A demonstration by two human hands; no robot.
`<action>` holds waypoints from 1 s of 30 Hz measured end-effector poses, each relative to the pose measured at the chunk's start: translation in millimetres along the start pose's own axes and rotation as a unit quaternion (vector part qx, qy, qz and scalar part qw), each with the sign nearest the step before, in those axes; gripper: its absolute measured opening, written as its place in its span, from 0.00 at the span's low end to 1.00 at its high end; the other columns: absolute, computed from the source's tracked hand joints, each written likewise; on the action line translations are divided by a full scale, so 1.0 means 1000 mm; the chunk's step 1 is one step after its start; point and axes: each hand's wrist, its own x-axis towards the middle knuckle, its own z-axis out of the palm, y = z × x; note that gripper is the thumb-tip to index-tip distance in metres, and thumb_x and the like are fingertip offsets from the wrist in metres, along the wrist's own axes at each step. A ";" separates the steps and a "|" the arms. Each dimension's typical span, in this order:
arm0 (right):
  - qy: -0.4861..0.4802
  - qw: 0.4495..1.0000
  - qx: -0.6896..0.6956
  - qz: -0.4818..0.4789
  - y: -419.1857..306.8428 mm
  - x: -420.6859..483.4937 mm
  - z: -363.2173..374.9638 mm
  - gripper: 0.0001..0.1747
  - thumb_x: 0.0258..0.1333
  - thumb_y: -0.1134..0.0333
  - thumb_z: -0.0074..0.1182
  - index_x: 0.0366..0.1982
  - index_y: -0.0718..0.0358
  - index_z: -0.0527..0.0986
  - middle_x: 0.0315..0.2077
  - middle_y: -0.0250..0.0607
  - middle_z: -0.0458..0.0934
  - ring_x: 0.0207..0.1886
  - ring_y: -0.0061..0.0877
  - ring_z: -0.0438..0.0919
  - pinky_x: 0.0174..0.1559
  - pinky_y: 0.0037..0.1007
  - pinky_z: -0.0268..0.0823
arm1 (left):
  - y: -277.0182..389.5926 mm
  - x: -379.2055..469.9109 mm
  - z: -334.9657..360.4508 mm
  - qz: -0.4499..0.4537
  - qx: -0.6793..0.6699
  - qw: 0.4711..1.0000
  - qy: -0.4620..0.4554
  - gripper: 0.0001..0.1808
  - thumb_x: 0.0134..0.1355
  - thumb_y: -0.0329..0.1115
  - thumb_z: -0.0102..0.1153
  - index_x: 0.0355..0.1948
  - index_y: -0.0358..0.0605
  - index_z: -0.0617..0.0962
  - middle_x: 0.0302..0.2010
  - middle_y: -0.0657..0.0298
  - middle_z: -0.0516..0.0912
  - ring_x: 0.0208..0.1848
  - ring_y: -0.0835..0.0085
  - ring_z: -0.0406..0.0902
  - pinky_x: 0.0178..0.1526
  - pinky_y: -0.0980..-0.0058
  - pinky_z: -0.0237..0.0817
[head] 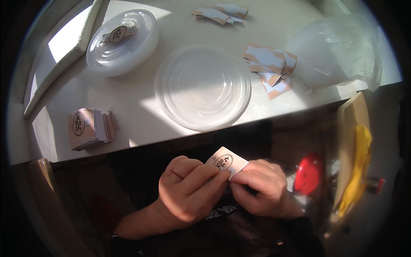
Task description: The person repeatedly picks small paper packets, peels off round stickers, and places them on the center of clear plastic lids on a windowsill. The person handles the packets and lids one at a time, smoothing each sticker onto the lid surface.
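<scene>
Over my lap, a beige printed label (pixel 236 161) with an oval emblem is pinched between both hands. My left hand (pixel 189 189) grips its left and lower side, fingers covering part of the emblem. At the right edge, my right hand (pixel 261 184) holds it between thumb and fingers. On the white table ahead lies a round translucent plastic lid (pixel 202 86), near the front edge. To the left stands a stack of similar labels (pixel 85 127). Peeled-looking label backings (pixel 269 64) lie in a loose heap right of the lid.
A lidded translucent round container (pixel 128 57) with a label strip on top stands at the back left. More backings (pixel 221 13) lie at the far side. A clear plastic bag (pixel 334 54) covers the right end. Below right are a red stool seat (pixel 307 175) and a yellow cloth (pixel 356 167).
</scene>
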 end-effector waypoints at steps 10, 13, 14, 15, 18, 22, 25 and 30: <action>-0.019 0.995 0.083 0.050 0.004 0.001 0.001 0.10 0.43 0.78 0.65 0.32 0.62 0.80 0.28 0.36 0.81 0.25 0.28 0.78 0.26 0.25 0.69 | -0.003 -0.005 0.001 -0.067 -0.042 0.997 -0.003 0.14 0.42 0.24 0.68 0.34 0.42 0.85 0.30 0.64 0.83 0.28 0.70 0.77 0.31 0.75 0.67; -0.007 0.986 0.142 0.091 0.008 -0.003 0.004 0.08 0.47 0.79 0.64 0.32 0.65 0.80 0.29 0.38 0.82 0.27 0.26 0.80 0.29 0.23 0.70 | -0.003 -0.006 0.001 -0.147 -0.109 0.983 -0.012 0.13 0.44 0.22 0.68 0.34 0.43 0.86 0.31 0.63 0.84 0.30 0.70 0.78 0.33 0.75 0.68; -0.002 0.980 0.165 0.109 0.008 -0.005 0.004 0.07 0.49 0.79 0.63 0.33 0.66 0.80 0.29 0.38 0.82 0.27 0.25 0.80 0.30 0.22 0.70 | -0.004 -0.006 0.001 -0.170 -0.133 0.976 -0.010 0.13 0.44 0.22 0.68 0.34 0.43 0.86 0.31 0.62 0.84 0.31 0.70 0.78 0.33 0.75 0.69; 0.001 0.974 0.186 0.125 0.008 -0.005 0.004 0.06 0.50 0.80 0.62 0.33 0.66 0.80 0.29 0.39 0.83 0.28 0.23 0.80 0.31 0.22 0.70 | -0.004 -0.007 0.001 -0.194 -0.157 0.968 -0.005 0.12 0.45 0.21 0.68 0.34 0.43 0.86 0.31 0.62 0.84 0.32 0.70 0.78 0.34 0.75 0.69; -0.001 0.940 0.252 0.231 0.007 -0.004 0.000 0.03 0.56 0.79 0.59 0.34 0.69 0.79 0.29 0.36 0.82 0.30 0.16 0.79 0.32 0.19 0.69 | -0.002 -0.013 0.003 -0.282 -0.245 0.927 0.040 0.10 0.48 0.18 0.64 0.33 0.38 0.85 0.32 0.59 0.84 0.34 0.70 0.79 0.37 0.75 0.70; 0.045 0.880 0.339 0.330 0.016 -0.008 -0.001 0.03 0.60 0.77 0.57 0.34 0.70 0.79 0.30 0.30 0.81 0.32 0.10 0.76 0.35 0.16 0.68 | 0.000 -0.011 0.000 -0.380 -0.367 0.845 0.086 0.07 0.55 0.17 0.58 0.35 0.33 0.83 0.35 0.56 0.84 0.36 0.75 0.79 0.39 0.76 0.71; 0.079 0.856 0.381 0.341 0.022 -0.011 0.000 0.03 0.61 0.76 0.57 0.34 0.70 0.79 0.30 0.31 0.81 0.32 0.11 0.77 0.35 0.15 0.68 | 0.001 -0.014 0.000 -0.423 -0.426 0.789 0.130 0.07 0.60 0.18 0.52 0.35 0.30 0.81 0.37 0.57 0.83 0.36 0.78 0.77 0.40 0.79 0.70; 0.128 0.831 0.409 0.355 0.027 -0.009 -0.002 0.04 0.59 0.75 0.56 0.33 0.69 0.79 0.29 0.34 0.81 0.32 0.15 0.78 0.35 0.17 0.69 | -0.010 -0.025 -0.002 -0.435 -0.443 0.754 0.213 0.09 0.64 0.28 0.51 0.38 0.32 0.79 0.36 0.61 0.82 0.38 0.76 0.76 0.45 0.77 0.67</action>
